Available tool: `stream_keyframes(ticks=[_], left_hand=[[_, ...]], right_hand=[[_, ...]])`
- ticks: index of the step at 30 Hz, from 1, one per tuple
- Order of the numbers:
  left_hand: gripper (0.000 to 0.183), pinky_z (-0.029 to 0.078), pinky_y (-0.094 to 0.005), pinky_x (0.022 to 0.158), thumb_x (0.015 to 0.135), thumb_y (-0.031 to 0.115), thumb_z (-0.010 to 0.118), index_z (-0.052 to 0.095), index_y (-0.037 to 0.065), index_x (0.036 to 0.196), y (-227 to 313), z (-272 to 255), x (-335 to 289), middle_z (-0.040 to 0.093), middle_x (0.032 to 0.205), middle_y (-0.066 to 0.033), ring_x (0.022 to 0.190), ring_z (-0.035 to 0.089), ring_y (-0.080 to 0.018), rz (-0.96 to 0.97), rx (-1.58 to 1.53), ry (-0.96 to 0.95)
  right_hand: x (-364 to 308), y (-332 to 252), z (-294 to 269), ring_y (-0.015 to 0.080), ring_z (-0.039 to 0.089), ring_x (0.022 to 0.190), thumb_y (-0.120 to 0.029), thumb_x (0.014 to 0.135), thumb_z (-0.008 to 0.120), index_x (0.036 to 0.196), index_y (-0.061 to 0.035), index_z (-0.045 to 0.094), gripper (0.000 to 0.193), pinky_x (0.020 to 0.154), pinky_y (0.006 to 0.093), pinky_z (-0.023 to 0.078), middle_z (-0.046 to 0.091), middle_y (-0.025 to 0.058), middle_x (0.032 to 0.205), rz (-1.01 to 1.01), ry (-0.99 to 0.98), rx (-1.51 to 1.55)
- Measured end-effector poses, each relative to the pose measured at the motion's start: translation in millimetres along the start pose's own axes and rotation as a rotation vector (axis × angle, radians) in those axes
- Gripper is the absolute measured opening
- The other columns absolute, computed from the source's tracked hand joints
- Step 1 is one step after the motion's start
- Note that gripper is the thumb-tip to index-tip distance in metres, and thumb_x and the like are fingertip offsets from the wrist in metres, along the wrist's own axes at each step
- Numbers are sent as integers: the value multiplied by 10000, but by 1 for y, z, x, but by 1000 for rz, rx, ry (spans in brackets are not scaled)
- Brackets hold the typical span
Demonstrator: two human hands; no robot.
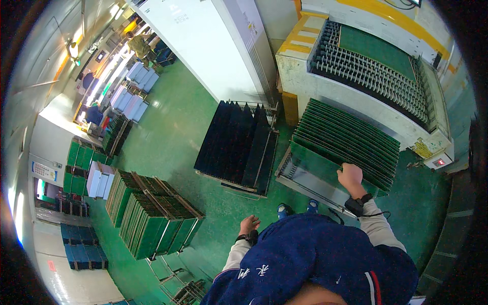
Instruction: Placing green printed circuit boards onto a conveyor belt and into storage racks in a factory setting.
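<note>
A row of upright green panels (351,134) stands in a slotted rack (310,182) on the right, in front of a machine. My right hand (351,178) is closed at the upper edge of the nearest green panel (320,157), with its fingertips partly hidden. This panel leans slightly apart from the others, and the rack's pale base shows in front of it. Low beside my body, my left hand (249,224) hangs with loosely bent fingers and nothing visible in it. Both wrists wear dark bands.
The roller conveyor machine (373,71) carries another flat green panel (376,48). Left of my rack stands a rack of dark panels (231,145). Farther left are carts of green panels (152,223). A white cabinet (203,40) rises behind; people work at a distant lit bench.
</note>
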State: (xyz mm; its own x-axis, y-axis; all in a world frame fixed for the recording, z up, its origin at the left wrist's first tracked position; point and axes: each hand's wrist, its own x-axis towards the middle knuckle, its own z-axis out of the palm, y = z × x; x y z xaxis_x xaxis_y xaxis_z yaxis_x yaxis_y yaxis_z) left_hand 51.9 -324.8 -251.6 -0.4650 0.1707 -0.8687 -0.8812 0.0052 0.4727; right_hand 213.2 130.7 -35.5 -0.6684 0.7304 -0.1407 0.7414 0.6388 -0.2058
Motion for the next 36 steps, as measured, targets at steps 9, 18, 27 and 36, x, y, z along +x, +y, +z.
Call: stream_keyframes(ticks=[9,18,27,36], left_hand=[[337,507,-348,567,871,178,544,459,-10,1137,4,6,-8,575,1053,-182,774,614,-293,10,22,8],[358,517,-359,595,877,210,530,462,-11,1151,3,1,-2,574,1079,-182,806,617,-298,15,65,2],[327,509,-373,584,867,203,542,475,9,1120,0,-1,2,579,1040,-173,791,612,-301,-1,-6,-33],[299,494,-380,560,857,178,556,478,13,1094,1,0,5,578,1020,-173,763,605,-316,-33,-28,-4]], right_hand=[[1,1,1,343,617,767,-301,731,629,798,-44,623,266,666,446,491,636,164,794,9,-12,4],[1,-2,-2,340,621,773,-303,732,630,797,-43,628,268,672,441,496,640,163,797,20,-17,1],[1,0,0,341,620,780,-306,737,624,801,-47,628,267,675,440,497,640,162,808,22,-12,-9],[2,1,1,346,617,775,-307,741,621,800,-47,625,267,670,446,494,638,160,805,24,-8,8]])
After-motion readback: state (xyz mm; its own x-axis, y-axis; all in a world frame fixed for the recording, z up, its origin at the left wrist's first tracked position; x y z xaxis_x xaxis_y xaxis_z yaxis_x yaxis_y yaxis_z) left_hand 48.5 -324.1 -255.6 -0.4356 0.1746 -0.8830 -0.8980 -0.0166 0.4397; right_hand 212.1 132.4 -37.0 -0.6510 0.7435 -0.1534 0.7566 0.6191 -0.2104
